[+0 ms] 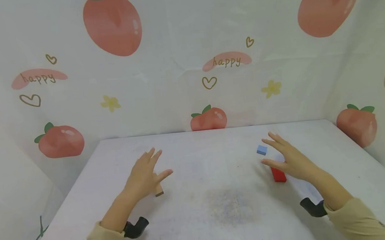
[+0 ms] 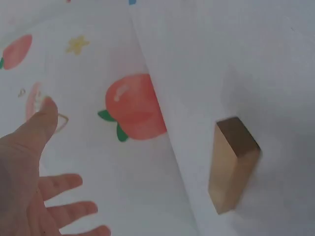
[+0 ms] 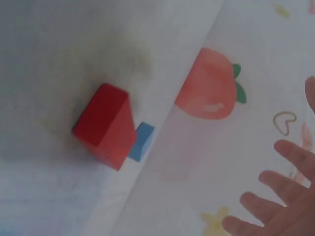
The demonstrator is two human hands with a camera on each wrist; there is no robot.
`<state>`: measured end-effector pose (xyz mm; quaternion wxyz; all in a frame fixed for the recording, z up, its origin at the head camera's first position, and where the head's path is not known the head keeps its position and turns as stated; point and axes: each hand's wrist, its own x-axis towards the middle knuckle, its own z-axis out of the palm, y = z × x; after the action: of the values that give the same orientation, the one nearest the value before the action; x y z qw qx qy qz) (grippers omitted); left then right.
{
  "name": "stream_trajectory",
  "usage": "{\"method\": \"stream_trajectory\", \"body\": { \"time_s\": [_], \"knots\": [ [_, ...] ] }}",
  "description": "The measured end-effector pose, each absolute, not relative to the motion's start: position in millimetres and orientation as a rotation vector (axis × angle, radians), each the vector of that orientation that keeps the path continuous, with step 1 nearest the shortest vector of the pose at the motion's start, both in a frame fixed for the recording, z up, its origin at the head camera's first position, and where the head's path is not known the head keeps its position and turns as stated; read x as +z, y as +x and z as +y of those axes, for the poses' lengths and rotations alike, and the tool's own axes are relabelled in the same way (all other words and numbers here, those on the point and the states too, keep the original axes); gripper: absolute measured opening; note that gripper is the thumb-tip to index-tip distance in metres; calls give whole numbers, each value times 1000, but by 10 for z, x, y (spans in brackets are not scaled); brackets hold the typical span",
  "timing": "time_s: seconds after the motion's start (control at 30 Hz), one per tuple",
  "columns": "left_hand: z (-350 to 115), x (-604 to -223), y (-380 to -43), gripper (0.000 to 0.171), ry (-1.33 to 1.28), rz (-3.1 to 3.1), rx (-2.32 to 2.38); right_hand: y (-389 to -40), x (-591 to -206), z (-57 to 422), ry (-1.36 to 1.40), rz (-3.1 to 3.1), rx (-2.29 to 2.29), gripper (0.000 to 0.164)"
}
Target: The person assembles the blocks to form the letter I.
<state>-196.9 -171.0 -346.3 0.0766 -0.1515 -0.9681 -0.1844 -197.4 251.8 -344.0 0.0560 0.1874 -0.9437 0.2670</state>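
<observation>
"happy" (image 1: 38,78), "happy" (image 1: 226,61), both on fruit-print backdrop (image 1: 161,84)

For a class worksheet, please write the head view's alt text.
A person's left hand and right hand, empty, spread their fingers over a white table. They partly hide a wooden block and a red block respectively; a small blue block lies farther off. A fruit-print backdrop hangs behind.

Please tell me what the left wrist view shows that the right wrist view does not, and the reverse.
Only left wrist: the left hand and the tan block.
Only right wrist: the right hand and the red block.
Both: the table, the fruit-printed cloth and something blue: the blue block in the right view, an unidentifiable speck in the left.
</observation>
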Motion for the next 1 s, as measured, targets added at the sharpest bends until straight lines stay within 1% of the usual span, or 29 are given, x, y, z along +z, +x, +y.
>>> {"method": "stream_trajectory", "body": {
  "time_s": [0.2,0.4,0.53,0.77,1.0],
  "knots": [
    [-1959,-3546,-1996,71,-425,-2953,-890,-2002,-3520,2696,577,-2842,878,56],
    [-2085,-3636,-2007,68,-422,-2967,-938,-2008,-3588,2823,585,-2839,967,49],
    [-2124,-3677,-2002,64,-454,-2975,-923,-2027,-3648,2906,613,-2872,1026,48],
    [-2163,-3749,-2000,69,-485,-3008,-925,-2066,-3745,3022,654,-2948,1072,50],
    [-2167,-3813,-1983,66,-486,-3028,-880,-2083,-3801,3080,660,-3009,1122,51]
  ]
}}
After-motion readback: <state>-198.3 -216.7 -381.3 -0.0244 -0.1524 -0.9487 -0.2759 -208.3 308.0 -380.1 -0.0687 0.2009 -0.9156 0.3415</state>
